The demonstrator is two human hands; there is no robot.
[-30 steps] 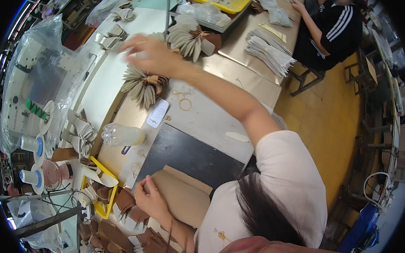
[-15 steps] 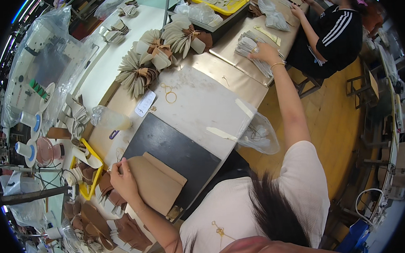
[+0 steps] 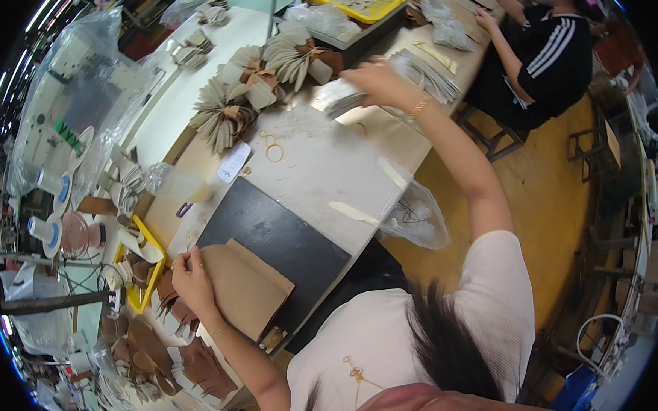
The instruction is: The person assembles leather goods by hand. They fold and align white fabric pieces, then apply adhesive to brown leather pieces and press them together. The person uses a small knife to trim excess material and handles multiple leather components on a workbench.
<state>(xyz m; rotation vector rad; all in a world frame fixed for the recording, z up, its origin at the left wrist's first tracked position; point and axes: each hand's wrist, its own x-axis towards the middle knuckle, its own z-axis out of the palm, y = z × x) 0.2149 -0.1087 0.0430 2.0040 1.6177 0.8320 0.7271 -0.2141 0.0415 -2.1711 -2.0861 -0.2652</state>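
Observation:
A stack of pale, flat pieces (image 3: 335, 98) is in my right hand (image 3: 383, 83), lifted over the far part of the table and smeared by motion. The fingers are closed round its right end. My left hand (image 3: 191, 273) is at the left edge of a tan, curved-top panel (image 3: 245, 286), fingers pinched together. What they pinch, if anything, is too small to make out. Under the panel lies a black board (image 3: 274, 228) near the table's front edge. More pale strips (image 3: 430, 79) lie in a spread row just right of my right hand.
Fanned bundles of pale and brown pieces (image 3: 221, 110) stand at the back. A yellow tray (image 3: 399, 4) sits behind them. Rubber bands (image 3: 274, 151) and a white label (image 3: 234, 162) lie mid-table. A plastic bag (image 3: 420, 219) hangs at the near edge. A co-worker (image 3: 553, 56) sits at far right.
My right hand has lifted pale pieces from the spread row and moved left with them. The left hand and tan panel stay nearly in place.

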